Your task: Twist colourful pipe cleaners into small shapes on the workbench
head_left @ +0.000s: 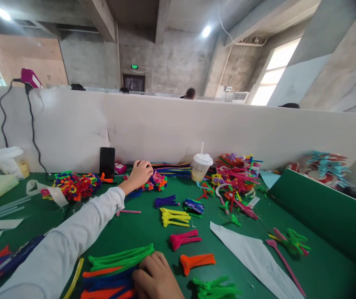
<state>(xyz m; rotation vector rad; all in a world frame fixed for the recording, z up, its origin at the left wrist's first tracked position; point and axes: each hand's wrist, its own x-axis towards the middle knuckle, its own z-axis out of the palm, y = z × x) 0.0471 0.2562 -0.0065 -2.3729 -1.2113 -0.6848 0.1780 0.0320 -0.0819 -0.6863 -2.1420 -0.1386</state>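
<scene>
My left hand (140, 176) reaches to the back of the table, fingers curled down over a small multicoloured pile of bent pipe cleaners (157, 181). What its fingertips hold is hidden. Close to me, my right hand (158, 277) is closed at the right end of a bundle of pipe cleaners (109, 280) in green, orange and blue. Right of the hands lie folded pipe cleaner pieces: dark blue (166, 201), purple (194, 206), yellow (175, 217), pink (184, 239), orange (197, 263) and green (217, 288).
Straight pipe cleaners (174, 169) lie along the white partition (153, 128). A lidded drink cup (201, 167), a phone (107, 162) and tangled piles (237, 176) stand at the back. White paper (252, 257) lies to the right, before a raised green board (324, 220).
</scene>
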